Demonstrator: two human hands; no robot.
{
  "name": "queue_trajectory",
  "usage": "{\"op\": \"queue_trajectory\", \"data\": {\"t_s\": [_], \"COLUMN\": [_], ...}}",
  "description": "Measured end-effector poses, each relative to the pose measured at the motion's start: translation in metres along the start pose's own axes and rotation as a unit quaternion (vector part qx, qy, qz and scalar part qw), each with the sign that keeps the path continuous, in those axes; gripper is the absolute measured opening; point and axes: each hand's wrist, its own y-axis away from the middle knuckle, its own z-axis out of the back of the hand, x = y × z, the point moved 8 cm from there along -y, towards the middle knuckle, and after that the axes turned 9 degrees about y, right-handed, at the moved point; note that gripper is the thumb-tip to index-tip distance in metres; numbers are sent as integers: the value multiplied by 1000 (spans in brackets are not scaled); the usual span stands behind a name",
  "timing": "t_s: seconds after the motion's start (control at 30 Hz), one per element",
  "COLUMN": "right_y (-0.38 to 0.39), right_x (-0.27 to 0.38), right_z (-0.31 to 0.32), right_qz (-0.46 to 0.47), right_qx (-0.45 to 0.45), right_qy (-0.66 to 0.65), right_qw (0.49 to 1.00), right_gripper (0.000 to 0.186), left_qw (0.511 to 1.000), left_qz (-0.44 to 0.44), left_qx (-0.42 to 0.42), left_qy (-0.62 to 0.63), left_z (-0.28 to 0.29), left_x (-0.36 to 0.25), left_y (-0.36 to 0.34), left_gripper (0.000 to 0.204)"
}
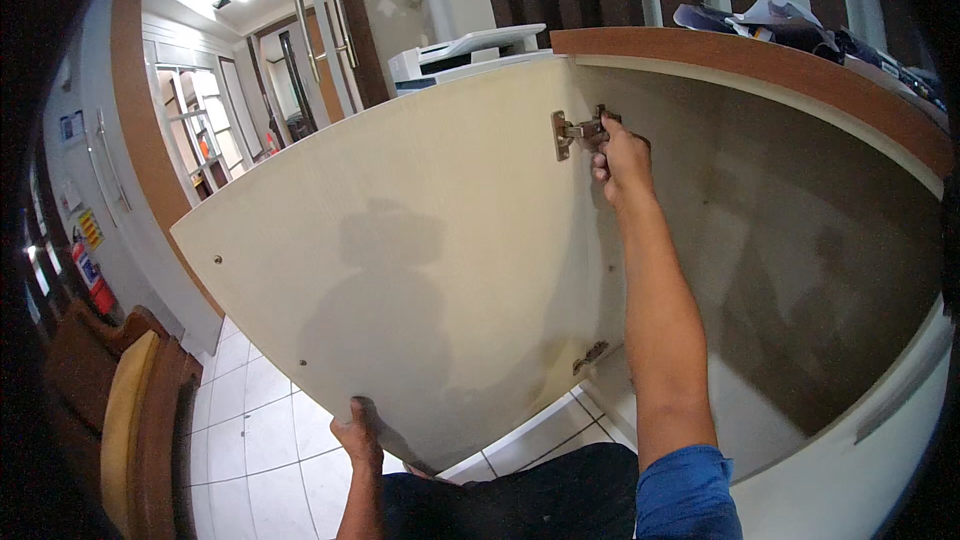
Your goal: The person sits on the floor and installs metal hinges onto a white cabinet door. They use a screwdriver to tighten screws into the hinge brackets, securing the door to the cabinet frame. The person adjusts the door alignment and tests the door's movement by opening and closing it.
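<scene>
A cream cabinet door stands swung open, its inner face toward me. My left hand grips its lower edge with the thumb on the inner face. My right hand reaches up to the upper metal hinge at the door's inner side, fingers curled on it. A lower hinge sits near the bottom. The cabinet interior is open to the right, under a wood-edged top.
A white printer stands behind the door. Dark crumpled items lie on the cabinet top. A cushioned wooden seat and a fire extinguisher are at left. The tiled floor shows below, and a doorway is farther back.
</scene>
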Motion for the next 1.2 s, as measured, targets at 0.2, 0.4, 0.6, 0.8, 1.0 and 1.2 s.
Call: {"op": "queue_trajectory", "data": {"t_s": [0.2,0.4,0.6,0.8,1.0,1.2], "right_y": [-9,-14,-30,21,26,18], "right_x": [-6,-7,13,21,34,32], "right_z": [0,0,32,30,12,13], "right_qz": [-17,-25,179,371,337,350], "right_qx": [10,28,-179,-120,-49,-89], "right_qy": [-28,-17,387,237,342,355], "right_qw": [999,999,887,890,876,862], "right_gripper": [28,29,35,45,62,65], "left_qw": [1000,999,1000,999,999,999], "left_qz": [-3,7,16,-3,11,-11], "left_qx": [-5,-15,11,9,-5,18], "left_qy": [-19,-43,-10,-33,-44,-44], "left_z": [2,1,-10,-12,-11,-11], "left_x": [2,-1,-2,-11,-9,-5], "left_y": [-3,-2,3,1,-1,-10], "left_gripper": [64,65,62,57,60,61]}}
